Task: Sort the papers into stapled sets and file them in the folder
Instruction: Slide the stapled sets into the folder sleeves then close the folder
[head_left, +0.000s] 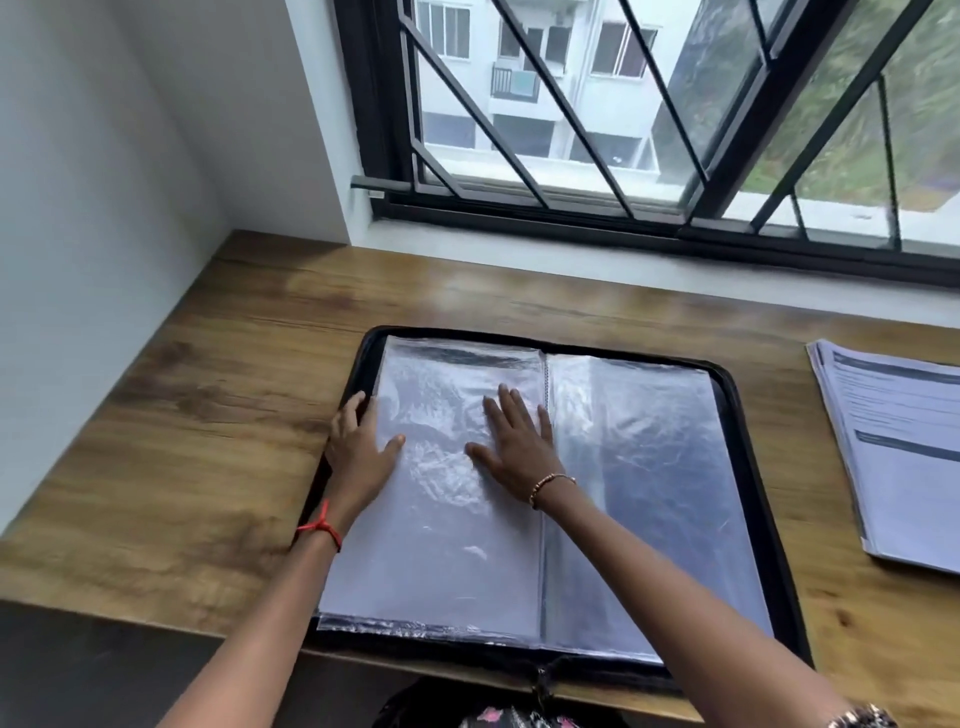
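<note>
- right hand (519, 447), fingers wide and flat, smooths sleeve (441, 525) in folder (753, 478)
- left hand (358, 447) fingers curl round sleeve edge to steady it
- papers (893, 457) frame right, unfiled

This is a room in a flat, set up as a home desk corner. A brown wood-grain table (182, 415) fits between plain white walls (104, 156). Straight beyond the fingers (511, 402), a window with a black diagonal metal grille (623, 130) looks onto a white apartment block (587, 104). Under the fingers lies an open black zip folder of clear plastic sleeves (649, 467). Well to their right sits a stack of printed white papers (909, 457).
</note>
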